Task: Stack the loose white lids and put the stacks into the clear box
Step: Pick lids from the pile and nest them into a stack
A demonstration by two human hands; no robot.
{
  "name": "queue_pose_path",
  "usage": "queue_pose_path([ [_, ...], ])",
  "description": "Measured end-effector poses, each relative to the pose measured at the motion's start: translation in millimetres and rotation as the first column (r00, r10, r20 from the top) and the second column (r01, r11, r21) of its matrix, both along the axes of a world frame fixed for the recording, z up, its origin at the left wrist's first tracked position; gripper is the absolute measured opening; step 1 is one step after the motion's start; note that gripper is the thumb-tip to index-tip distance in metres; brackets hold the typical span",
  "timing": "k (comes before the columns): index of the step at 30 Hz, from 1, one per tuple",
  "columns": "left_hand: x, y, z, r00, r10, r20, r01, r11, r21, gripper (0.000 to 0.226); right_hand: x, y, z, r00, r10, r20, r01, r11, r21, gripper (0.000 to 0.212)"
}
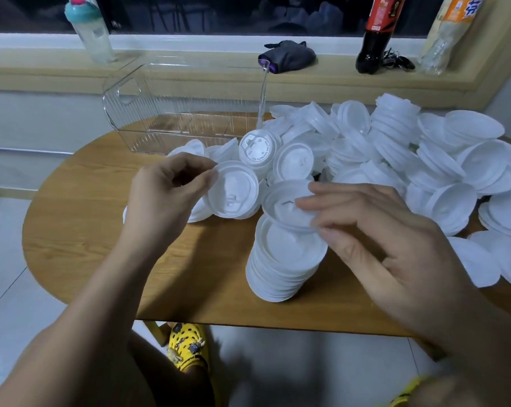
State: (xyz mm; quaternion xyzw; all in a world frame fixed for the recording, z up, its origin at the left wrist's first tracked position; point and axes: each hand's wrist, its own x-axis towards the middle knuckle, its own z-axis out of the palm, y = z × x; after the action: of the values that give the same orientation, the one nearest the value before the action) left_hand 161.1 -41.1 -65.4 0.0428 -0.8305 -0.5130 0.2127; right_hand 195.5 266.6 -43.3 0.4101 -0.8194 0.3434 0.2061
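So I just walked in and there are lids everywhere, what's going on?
A person is stacking white lids at a wooden table. The left hand pinches a loose lid by its rim; the right hand holds a second lid over the stack. The clear box looks empty, and a big pile waits.

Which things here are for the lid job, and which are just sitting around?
For the job: loose white lids, lid stack, clear box, left lid pinched by left hand, right lid held by right hand.
Lying about: teal bottle, cola bottle, orange-label bottle, dark cloth.
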Motion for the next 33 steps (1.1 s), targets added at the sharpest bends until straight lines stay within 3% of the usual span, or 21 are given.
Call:
queue_pose_path([
  [3,4,4,1,1.000,-0.020,0.011,0.019,0.998,0.066,0.007,10,0,-4,0.997,0.033,-0.072,-0.028,0.997,0.072,0.011],
  [7,7,9,4,0.999,-0.050,-0.006,0.050,0.984,0.170,0.008,14,3,-12,0.997,0.057,-0.053,-0.048,0.987,0.155,0.013],
  [16,20,30,27,0.984,-0.085,-0.155,0.111,0.980,0.166,0.013,15,4,-22,1.000,0.018,-0.025,-0.011,0.973,0.231,0.016],
  [20,21,30,37,0.977,-0.070,-0.202,0.099,0.985,0.140,0.013,17,4,-20,1.000,0.009,-0.006,-0.008,0.988,0.152,0.017],
  [25,26,48,41,0.957,-0.248,-0.152,0.250,0.968,-0.005,0.018,18,6,-7,0.992,-0.120,-0.029,0.118,0.991,-0.055,0.029],
  [30,28,69,43,0.917,-0.393,-0.066,0.390,0.919,-0.054,0.017,13,2,-8,0.985,-0.112,-0.129,0.114,0.993,0.010,0.019],
  [33,26,72,42,0.904,-0.425,-0.052,0.425,0.905,-0.001,0.017,11,3,-9,0.972,-0.136,-0.194,0.141,0.990,0.013,0.013],
])
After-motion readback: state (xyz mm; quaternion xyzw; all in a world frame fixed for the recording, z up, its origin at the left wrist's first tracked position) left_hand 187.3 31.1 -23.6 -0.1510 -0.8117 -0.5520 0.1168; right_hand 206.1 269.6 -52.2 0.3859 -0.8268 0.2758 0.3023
